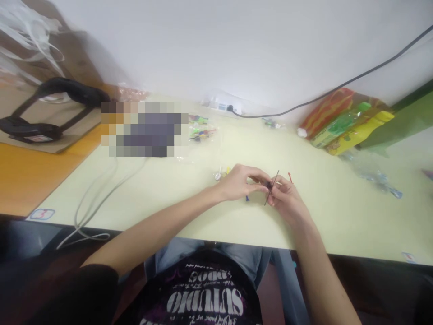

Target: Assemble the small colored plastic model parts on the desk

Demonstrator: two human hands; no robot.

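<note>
My left hand (241,183) and my right hand (288,198) meet above the pale table, fingertips pinched around a small dark part with a long thin dark blade (276,176). The blade slants upright between the hands; the rest of the part is mostly hidden by fingers. Just under my left fingers lies a small blue piece (247,198). A red arrow-shaped piece (290,177) rests beyond my right hand. Behind my left wrist are a white piece (219,174) and a yellow piece (228,170), partly covered.
Clear plastic bags with colourful parts (202,132) lie at the back, beside a blurred-out dark object (149,131). Two bottles (358,131) and a crumpled clear bag (375,178) are on the right. A black cable (297,107) crosses the wall; a white cord (79,203) hangs over the left edge.
</note>
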